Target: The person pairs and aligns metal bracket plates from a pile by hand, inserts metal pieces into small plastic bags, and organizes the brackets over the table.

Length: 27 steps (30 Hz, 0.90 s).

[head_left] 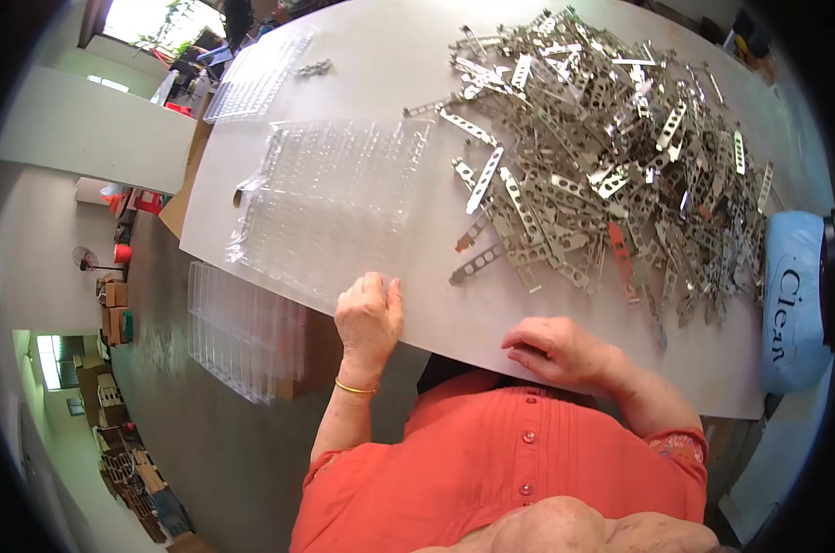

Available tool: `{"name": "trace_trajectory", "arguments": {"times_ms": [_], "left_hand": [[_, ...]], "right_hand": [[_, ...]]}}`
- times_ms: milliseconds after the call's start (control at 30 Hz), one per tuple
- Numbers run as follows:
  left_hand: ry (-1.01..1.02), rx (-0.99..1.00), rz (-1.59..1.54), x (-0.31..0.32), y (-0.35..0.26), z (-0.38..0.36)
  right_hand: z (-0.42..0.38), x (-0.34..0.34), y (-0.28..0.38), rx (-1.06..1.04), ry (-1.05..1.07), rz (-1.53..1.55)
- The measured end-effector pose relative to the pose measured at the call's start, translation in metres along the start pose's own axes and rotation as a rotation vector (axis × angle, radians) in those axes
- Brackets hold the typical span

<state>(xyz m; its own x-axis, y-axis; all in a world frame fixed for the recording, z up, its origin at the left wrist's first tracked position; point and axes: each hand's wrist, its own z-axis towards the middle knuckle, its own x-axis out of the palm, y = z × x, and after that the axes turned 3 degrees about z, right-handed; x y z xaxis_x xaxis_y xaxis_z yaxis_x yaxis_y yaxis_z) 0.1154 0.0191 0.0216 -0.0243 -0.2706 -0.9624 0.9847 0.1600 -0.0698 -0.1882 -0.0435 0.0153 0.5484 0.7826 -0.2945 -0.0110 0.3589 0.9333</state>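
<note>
My left hand (369,318), a yellow bangle on its wrist, is at the near edge of a clear plastic tray (330,198). Its fingers are curled together, and what they may hold is hidden. My right hand (560,352) rests at the table's front edge with loosely curled fingers and no object showing in it. Beyond it spreads a big heap of flat metal strips (602,157) with rows of holes. One reddish strip (622,260) lies at the near side of the heap.
More clear trays (256,74) lie at the table's far left, beside a few small metal pieces (314,68). A stack of clear trays (242,332) stands below the left edge. A blue roll-shaped item marked "Clean" (795,300) sits at the right edge of the white table (426,318).
</note>
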Motion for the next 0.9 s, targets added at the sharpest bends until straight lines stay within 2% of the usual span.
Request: {"name": "trace_trajectory", "arguments": {"times_ms": [33, 100, 133, 200, 333, 400, 500, 533, 767, 900], "left_hand": [[0.018, 0.001, -0.003, 0.0, -0.002, -0.001], [-0.099, 0.013, -0.035, -0.002, -0.006, -0.001], [-0.091, 0.016, -0.035, -0.005, -0.009, -0.002], [-0.237, 0.094, 0.016, -0.011, -0.017, 0.0], [-0.223, 0.091, -0.076, -0.016, -0.037, -0.004], [-0.155, 0.152, -0.27, -0.009, -0.047, -0.002], [-0.116, 0.212, -0.359, -0.001, -0.065, 0.006], [-0.107, 0.266, -0.362, -0.002, -0.071, 0.011], [-0.046, 0.287, -0.355, 0.026, -0.08, 0.019], [-0.133, 0.35, -0.312, 0.03, -0.081, 0.02]], "right_hand": [[-0.001, 0.0, 0.0, 0.015, -0.001, 0.011], [-0.001, -0.001, 0.001, 0.028, 0.011, 0.025], [-0.001, -0.001, 0.001, 0.037, 0.023, 0.034], [-0.001, 0.0, 0.0, 0.036, 0.011, 0.046], [-0.002, -0.001, 0.0, 0.035, 0.022, 0.045], [-0.002, -0.001, 0.001, 0.043, 0.023, 0.046], [-0.002, -0.002, 0.002, 0.04, 0.016, 0.046], [-0.001, -0.002, 0.002, 0.029, 0.008, 0.048], [-0.002, -0.003, 0.004, 0.041, 0.01, 0.045], [-0.002, -0.004, 0.005, 0.053, 0.018, 0.054]]}}
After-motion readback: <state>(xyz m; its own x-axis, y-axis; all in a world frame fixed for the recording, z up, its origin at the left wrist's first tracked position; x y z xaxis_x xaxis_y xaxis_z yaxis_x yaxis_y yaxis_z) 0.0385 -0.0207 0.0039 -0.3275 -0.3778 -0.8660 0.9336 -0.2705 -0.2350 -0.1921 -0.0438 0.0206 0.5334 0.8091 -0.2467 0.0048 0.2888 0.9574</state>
